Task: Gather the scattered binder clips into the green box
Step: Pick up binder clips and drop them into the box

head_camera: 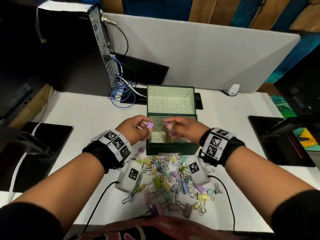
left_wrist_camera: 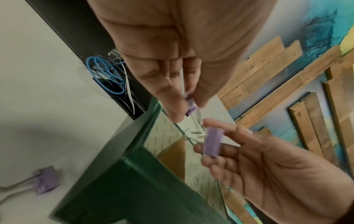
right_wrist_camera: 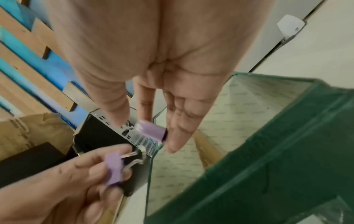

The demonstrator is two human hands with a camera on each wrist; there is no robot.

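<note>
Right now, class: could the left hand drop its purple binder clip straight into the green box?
Probably yes. The left hand pinches its purple binder clip at the green box rim; the lid stands open and nothing covers the opening.

Even indoor light, soft shadows, wide-angle bending and some blur

The white desk (head_camera: 97, 118) is bright and evenly lit; the left edge of the head view falls into near-black, and straight lines bow toward its corners. In the left wrist view a broad soft shadow lies on the desk beside the green box (left_wrist_camera: 122, 181), whose near wall is smeared. Both wrist views are soft, the palms nearest the lens unsharp.
</note>
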